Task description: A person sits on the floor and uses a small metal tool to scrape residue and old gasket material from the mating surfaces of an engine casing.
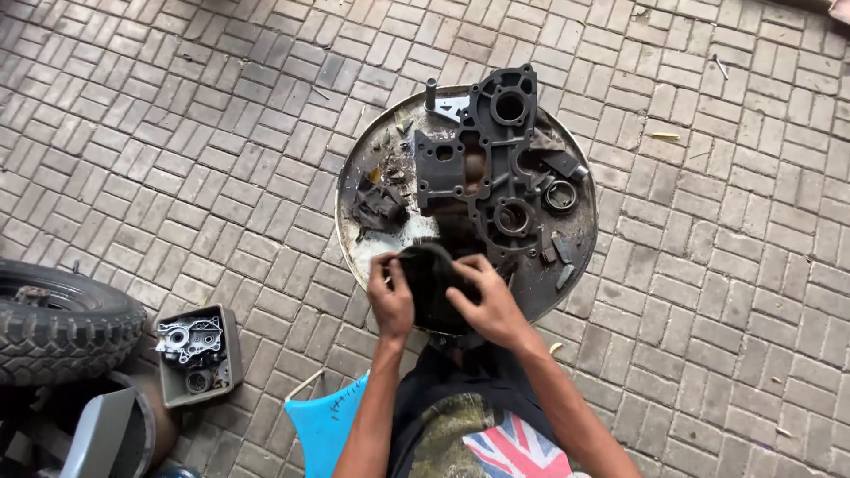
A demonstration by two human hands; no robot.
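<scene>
A round, dirty metal tray (580, 239) lies on the brick paving in front of me. A large dark engine casing (491, 155) with round bearing holes rests across it. At the near rim, my left hand (390, 296) and my right hand (490, 304) both grip a dark, greasy rounded part (431, 276) and hold it between them. A small black part (381, 205) lies on the left side of the tray. A metal ring (560, 196) and small loose bits sit at its right.
A tyre (62, 323) lies at the left edge. Beside it stands a small grey box (232, 354) with metal engine parts in it. A blue plastic seat (323, 425) shows under me. A bolt (721, 66) lies on the bricks far right.
</scene>
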